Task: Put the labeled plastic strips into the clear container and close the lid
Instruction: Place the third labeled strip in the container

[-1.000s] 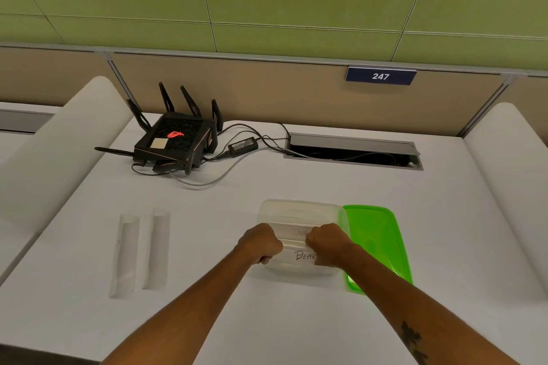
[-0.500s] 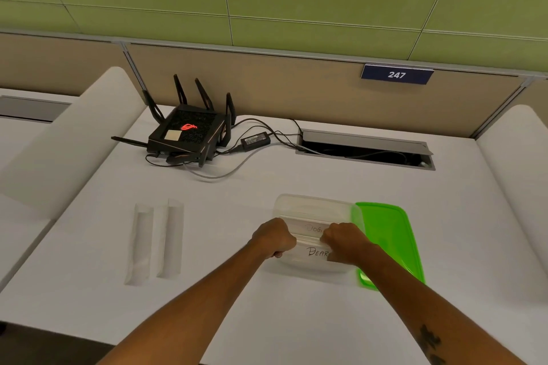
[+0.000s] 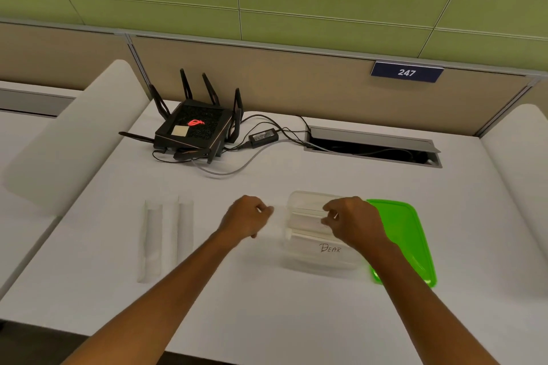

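The clear container (image 3: 299, 204) stands on the white desk with strips lying inside; one strip (image 3: 329, 247) reads "BEAR". My right hand (image 3: 354, 224) hovers over the container's right half, fingers slightly apart and holding nothing. My left hand (image 3: 246, 218) is just left of the container, loosely curled and not holding anything. The green lid (image 3: 406, 241) lies flat on the desk against the container's right side. Two more pale plastic strips (image 3: 152, 243) (image 3: 185, 231) lie side by side at the left of the desk; no writing shows on them.
A black router (image 3: 194, 129) with antennas, its power brick (image 3: 263, 137) and cables sit at the back. A cable slot (image 3: 372, 147) is cut into the desk at the back right. White curved dividers (image 3: 68, 139) flank the desk.
Both hands gripped a strip inside the container; now they have let go. My left hand has drawn out to the left, my right hand has lifted slightly. The camera moved closer.
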Demonstrator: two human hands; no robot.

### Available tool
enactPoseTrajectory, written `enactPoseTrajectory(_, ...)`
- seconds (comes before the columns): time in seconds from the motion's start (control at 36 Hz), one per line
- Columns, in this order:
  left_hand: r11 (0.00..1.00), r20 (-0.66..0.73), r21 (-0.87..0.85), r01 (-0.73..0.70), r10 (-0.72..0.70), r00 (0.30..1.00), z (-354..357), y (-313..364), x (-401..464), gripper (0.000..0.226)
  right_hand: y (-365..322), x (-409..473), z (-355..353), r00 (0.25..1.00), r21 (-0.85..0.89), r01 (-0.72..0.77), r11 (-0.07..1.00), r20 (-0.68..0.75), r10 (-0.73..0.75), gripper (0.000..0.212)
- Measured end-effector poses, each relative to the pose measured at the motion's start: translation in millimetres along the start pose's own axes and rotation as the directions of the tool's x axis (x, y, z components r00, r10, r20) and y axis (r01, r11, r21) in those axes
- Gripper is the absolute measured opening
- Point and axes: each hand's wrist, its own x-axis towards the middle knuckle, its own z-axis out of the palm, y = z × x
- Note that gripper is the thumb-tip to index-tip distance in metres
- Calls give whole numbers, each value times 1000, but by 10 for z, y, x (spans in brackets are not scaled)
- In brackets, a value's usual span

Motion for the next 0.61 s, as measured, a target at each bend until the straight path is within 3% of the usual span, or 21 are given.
enactPoseTrajectory(0.08,999,-97,-2,45,-45,994,-296,-373,55,29,-358,-45,48,996,93,21,995,-83,-13,21)
enactPoseTrajectory(0.17,995,-170,14,96,-92,981,-572,-782,140,27,-740,-100,192,996,144,60,988,-77,-50,20)
enactPoseTrajectory(0.33,985,-288,75,153,-126,949,-1011,-1451,378,20,-1480,-221,656,986,354,53,934,131,-106,24)
enactPoseTrajectory(0.44,979,-264,95,183,-152,952,-1207,-1729,565,19,-1905,-283,980,956,418,32,908,251,-150,39)
enactPoseTrajectory(0.61,975,-95,163,152,-138,986,-1377,-1887,786,44,-2363,-306,1337,913,439,-40,897,381,-146,56)
